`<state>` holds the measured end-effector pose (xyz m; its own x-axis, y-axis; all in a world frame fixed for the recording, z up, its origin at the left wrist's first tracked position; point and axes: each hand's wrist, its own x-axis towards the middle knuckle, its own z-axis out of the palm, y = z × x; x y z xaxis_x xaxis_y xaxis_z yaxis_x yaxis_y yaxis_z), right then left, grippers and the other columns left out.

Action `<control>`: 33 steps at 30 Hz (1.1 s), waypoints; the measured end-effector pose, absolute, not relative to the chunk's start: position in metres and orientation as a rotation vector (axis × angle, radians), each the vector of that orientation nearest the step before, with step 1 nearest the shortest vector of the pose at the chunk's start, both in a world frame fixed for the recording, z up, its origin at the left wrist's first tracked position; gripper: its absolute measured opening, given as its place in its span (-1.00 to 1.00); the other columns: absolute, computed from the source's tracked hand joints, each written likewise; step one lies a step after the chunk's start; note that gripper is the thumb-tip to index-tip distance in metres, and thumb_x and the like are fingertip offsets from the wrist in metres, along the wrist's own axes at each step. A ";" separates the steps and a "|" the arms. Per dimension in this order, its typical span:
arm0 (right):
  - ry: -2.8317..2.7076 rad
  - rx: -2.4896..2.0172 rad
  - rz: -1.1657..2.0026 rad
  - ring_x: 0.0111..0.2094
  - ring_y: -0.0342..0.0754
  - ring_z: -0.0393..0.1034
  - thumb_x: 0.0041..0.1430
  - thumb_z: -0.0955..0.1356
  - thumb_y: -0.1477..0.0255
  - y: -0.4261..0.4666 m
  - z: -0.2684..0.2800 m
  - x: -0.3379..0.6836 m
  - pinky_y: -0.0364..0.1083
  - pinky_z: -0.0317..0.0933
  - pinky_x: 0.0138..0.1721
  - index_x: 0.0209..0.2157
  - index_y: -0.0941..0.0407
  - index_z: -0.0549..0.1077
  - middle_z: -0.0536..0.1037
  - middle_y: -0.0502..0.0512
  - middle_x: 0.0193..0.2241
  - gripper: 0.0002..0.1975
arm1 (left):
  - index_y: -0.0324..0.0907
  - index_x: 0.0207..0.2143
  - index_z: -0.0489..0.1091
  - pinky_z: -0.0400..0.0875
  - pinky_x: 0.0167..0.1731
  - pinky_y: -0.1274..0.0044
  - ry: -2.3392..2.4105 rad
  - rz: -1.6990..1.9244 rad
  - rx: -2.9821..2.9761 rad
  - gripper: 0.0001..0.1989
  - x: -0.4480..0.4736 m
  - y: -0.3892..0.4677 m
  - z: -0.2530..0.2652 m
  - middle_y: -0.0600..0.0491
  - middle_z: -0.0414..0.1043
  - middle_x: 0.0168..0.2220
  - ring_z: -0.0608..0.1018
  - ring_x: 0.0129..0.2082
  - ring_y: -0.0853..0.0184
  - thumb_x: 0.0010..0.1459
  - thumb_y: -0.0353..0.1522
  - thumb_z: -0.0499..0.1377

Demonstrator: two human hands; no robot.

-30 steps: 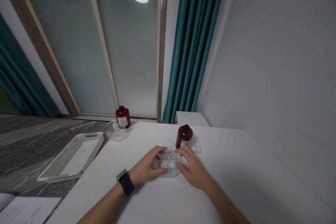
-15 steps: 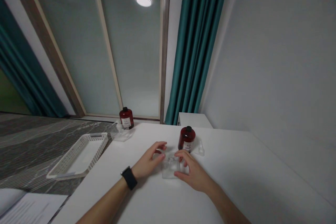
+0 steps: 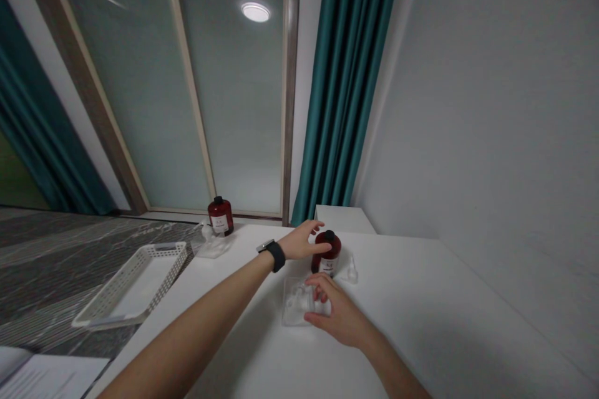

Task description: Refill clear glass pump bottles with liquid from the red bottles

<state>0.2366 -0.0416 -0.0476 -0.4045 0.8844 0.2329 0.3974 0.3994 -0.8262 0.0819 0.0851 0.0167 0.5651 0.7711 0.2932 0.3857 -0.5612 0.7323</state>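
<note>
My left hand (image 3: 302,242), with a dark watch on its wrist, reaches to the nearer dark red bottle (image 3: 326,257). Its fingers are spread around the upper left side of that bottle; whether they touch it I cannot tell. The bottle stands upright, with a black cap and a white label. In front of it a clear plastic tray (image 3: 291,312) lies on the white table (image 3: 266,361). My right hand (image 3: 339,312) is at the tray's right side, thumb and fingers apart and curved over it. A small clear piece (image 3: 352,273) lies right of the bottle.
A second dark red bottle (image 3: 220,216) stands at the table's far left corner beside clear plastic packaging (image 3: 213,248). Left of the table is a white basket (image 3: 105,290), with an open book (image 3: 56,374) nearer me. A white cabinet (image 3: 346,219) stands behind the table.
My left hand has moved away from the clear tray, forward and right, to the nearer bottle. My right hand has stayed by the tray. The view has tilted slightly.
</note>
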 end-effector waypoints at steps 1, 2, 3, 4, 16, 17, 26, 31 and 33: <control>-1.972 -1.085 0.905 -0.21 -0.06 0.34 -0.01 0.43 0.60 -0.042 -0.048 0.237 -0.03 0.29 -0.11 -0.01 0.01 0.35 0.38 0.07 -0.03 -0.49 | -0.25 0.10 0.32 0.41 -0.06 0.30 0.912 0.801 2.185 -0.36 0.087 0.087 0.016 -0.20 0.41 0.06 0.51 -0.04 0.09 0.01 -0.17 0.33; -1.972 -1.077 0.899 -0.21 -0.06 0.34 -0.01 0.43 0.60 -0.042 -0.048 0.237 -0.03 0.30 -0.11 0.00 0.00 0.34 0.38 0.07 -0.03 -0.49 | -0.26 0.08 0.34 0.42 -0.07 0.31 0.899 0.785 2.185 -0.36 0.092 0.088 0.014 -0.20 0.43 0.04 0.52 -0.05 0.09 -0.01 -0.17 0.34; -1.975 -1.068 0.892 -0.22 -0.06 0.35 -0.01 0.43 0.60 -0.042 -0.049 0.237 -0.03 0.30 -0.12 0.00 0.00 0.35 0.39 0.07 -0.03 -0.48 | -0.27 0.06 0.35 0.43 -0.09 0.32 0.884 0.769 2.184 -0.38 0.095 0.088 0.012 -0.18 0.46 0.01 0.53 -0.07 0.09 -0.01 -0.17 0.34; -1.977 -1.063 0.884 -0.22 -0.06 0.35 -0.01 0.43 0.60 -0.042 -0.049 0.237 -0.03 0.31 -0.12 0.00 0.00 0.35 0.39 0.07 -0.03 -0.48 | -0.27 0.04 0.36 0.44 -0.11 0.34 0.867 0.754 2.181 -0.40 0.097 0.088 0.011 -0.16 0.49 -0.03 0.55 -0.10 0.11 -0.01 -0.18 0.34; -1.957 -1.031 0.876 -0.22 -0.07 0.36 -0.01 0.44 0.58 -0.042 -0.051 0.238 -0.04 0.32 -0.12 0.01 0.01 0.37 0.40 0.07 -0.01 -0.49 | -0.26 -0.02 0.41 0.45 -0.23 0.39 0.995 0.858 2.115 -0.49 0.051 0.081 0.007 -0.10 0.56 -0.16 0.56 -0.26 0.19 0.00 -0.21 0.31; -1.960 -1.033 0.872 -0.22 -0.07 0.36 0.00 0.43 0.58 -0.042 -0.050 0.239 -0.04 0.32 -0.12 0.01 0.01 0.37 0.40 0.08 -0.01 -0.49 | -0.26 -0.02 0.41 0.46 -0.22 0.38 1.013 0.866 2.104 -0.51 0.042 0.080 0.006 -0.10 0.55 -0.15 0.56 -0.25 0.19 0.01 -0.23 0.31; -1.933 -1.159 0.723 -0.22 -0.04 0.36 0.07 0.39 0.50 -0.031 -0.052 0.258 0.00 0.35 -0.13 0.02 0.02 0.37 0.43 0.08 -0.09 -0.56 | -0.18 0.06 0.32 0.44 -0.01 0.27 1.022 0.903 1.910 -0.46 -0.021 0.060 0.005 -0.10 0.49 0.00 0.55 -0.04 0.13 0.02 -0.25 0.30; -1.841 -1.194 0.626 -0.19 -0.02 0.40 0.11 0.36 0.42 -0.017 -0.067 0.264 0.04 0.38 -0.15 0.03 0.04 0.35 0.42 0.16 0.02 -0.59 | -0.17 0.09 0.27 0.37 0.06 0.21 0.927 1.012 1.749 -0.47 -0.024 0.037 -0.015 -0.12 0.45 0.05 0.52 0.01 0.12 0.10 -0.21 0.26; -1.811 -1.189 0.601 -0.19 -0.02 0.42 0.13 0.35 0.41 -0.010 -0.073 0.263 0.02 0.39 -0.19 0.03 0.06 0.36 0.39 0.20 0.08 -0.61 | -0.21 0.11 0.24 0.36 0.06 0.21 0.948 1.131 1.696 -0.43 -0.020 0.030 -0.026 -0.16 0.43 0.06 0.51 0.01 0.10 0.11 -0.19 0.26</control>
